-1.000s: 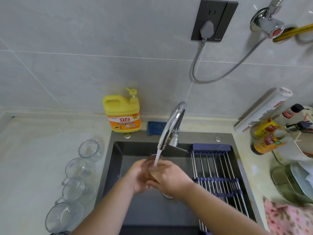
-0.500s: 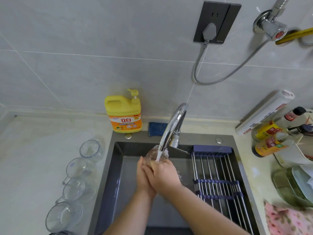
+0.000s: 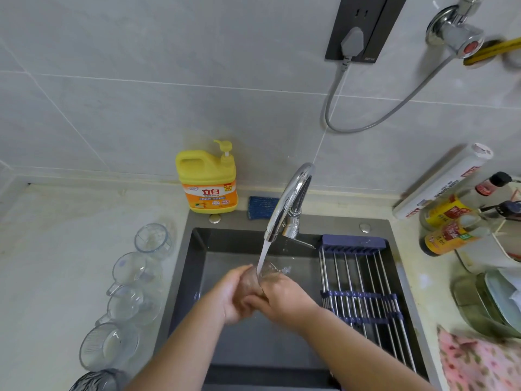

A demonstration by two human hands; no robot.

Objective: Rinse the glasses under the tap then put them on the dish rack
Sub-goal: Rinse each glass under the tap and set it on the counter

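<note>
A pale stone surface [image 3: 56, 249] surrounds the dark rectangular sink [image 3: 197, 263], whose right half carries a bare steel-rod dish rack [image 3: 363, 277]. Under the chrome curved tap [image 3: 287, 201], the left hand [image 3: 231, 294] and right hand [image 3: 284, 300] have their grip clamped on a clear drinking glass [image 3: 266, 273], so rinsing appears under way; next it must go rightward onto the rack. Five clear glasses [image 3: 127, 280] wait left. The yellow detergent jug [image 3: 207, 182] reads "立白".
</note>
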